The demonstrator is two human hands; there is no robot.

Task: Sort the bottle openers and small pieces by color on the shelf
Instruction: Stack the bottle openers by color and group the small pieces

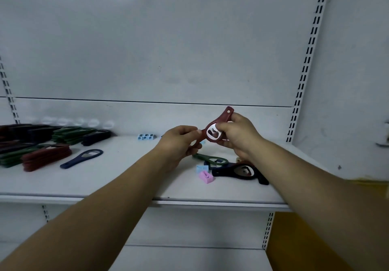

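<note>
Above the white shelf (126, 197) both my hands hold red bottle openers (223, 117) with a metal ring in the head. My right hand (239, 133) pinches the head, and one red handle sticks up past its fingers. Another red handle runs down-left into my left hand (179, 142), which grips it. Below them lie a green opener (210, 159), dark navy openers (231, 172), a pink small piece (206, 177) and a light blue piece (202, 168).
At the left stand sorted stacks: red openers (46, 157), green openers (69, 133) and navy openers (96, 137), with a single navy opener (82, 158) lying in front. A row of light blue pieces (146, 137) sits by the back panel.
</note>
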